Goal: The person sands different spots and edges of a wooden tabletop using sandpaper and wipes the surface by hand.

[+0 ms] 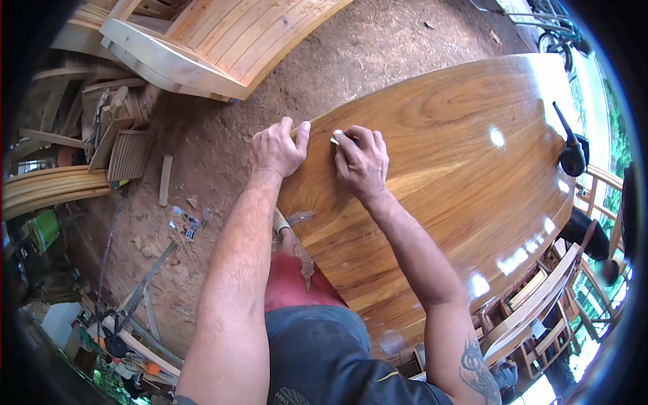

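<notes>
While the right hand (pixel 364 158) pinches a small pale piece (pixel 334 141) between thumb and bent fingers, low over the glossy wooden panel (pixel 432 155), the left hand (pixel 277 150) sits curled at the panel's left edge, thumb pointing outward. A yellowish bit (pixel 293 133) shows beside that thumb; whether the left hand grips it or only the edge, I cannot tell. The pinch suits so slight a piece, since a full fist would bury it.

The panel spreads from beside the person's waist toward the upper right, broad face up, which seems to put this border within easy reach of both arms. Well apart, a slatted wooden structure (pixel 250 40) stands across the dirt floor (pixel 324 67), leaving the left arm room beside the edge.
</notes>
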The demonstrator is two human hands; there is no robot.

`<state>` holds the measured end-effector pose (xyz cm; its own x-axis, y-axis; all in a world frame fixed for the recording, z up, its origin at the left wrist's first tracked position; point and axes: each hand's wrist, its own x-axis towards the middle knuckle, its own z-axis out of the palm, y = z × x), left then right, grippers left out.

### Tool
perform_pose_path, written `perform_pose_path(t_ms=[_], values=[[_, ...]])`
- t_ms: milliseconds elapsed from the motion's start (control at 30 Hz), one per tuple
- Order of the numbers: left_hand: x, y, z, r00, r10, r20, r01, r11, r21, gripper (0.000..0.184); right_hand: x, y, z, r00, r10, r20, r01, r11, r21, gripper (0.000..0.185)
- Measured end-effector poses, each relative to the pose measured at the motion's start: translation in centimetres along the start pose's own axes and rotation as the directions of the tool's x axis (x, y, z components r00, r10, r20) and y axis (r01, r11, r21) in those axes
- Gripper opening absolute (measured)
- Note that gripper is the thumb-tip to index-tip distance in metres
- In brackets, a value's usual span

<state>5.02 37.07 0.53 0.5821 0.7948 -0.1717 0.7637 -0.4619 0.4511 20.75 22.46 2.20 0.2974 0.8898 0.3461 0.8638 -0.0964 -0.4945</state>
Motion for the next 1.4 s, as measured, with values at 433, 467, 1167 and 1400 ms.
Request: perform_pose_path(t_ms=[433, 467, 1167, 1400], values=[[0.0, -0.2, 0.1, 1.0, 0.01, -0.018, -0.01, 1.0, 0.006, 0.046, 0.0, 0.3, -0.8, 1.0, -0.004, 0.011, 0.004, 1.0, 0.001, 0.038], [0.0, -0.2, 0.2, 1.0, 0.014, -0.02, -0.014, 1.0, 0.005, 0.046, 0.3, 0.5, -0.4, 1.0, 0.016, -0.016, -0.016, 1.0, -0.013, 0.039], [0.2, -0.2, 0.1, 1.0, 0.014, -0.005, -0.013, 1.0, 0.019, 0.046, 0.6, 0.0, -0.8, 1.0, 0.01, -0.005, -0.01, 0.999, 0.034, 0.031], [0.0, -0.2, 0.1, 1.0, 0.014, -0.004, -0.014, 1.0, 0.01, 0.047, 0.2, -0.2, -0.9, 1.0, -0.006, 0.013, 0.006, 0.998, 0.06, 0.03]])
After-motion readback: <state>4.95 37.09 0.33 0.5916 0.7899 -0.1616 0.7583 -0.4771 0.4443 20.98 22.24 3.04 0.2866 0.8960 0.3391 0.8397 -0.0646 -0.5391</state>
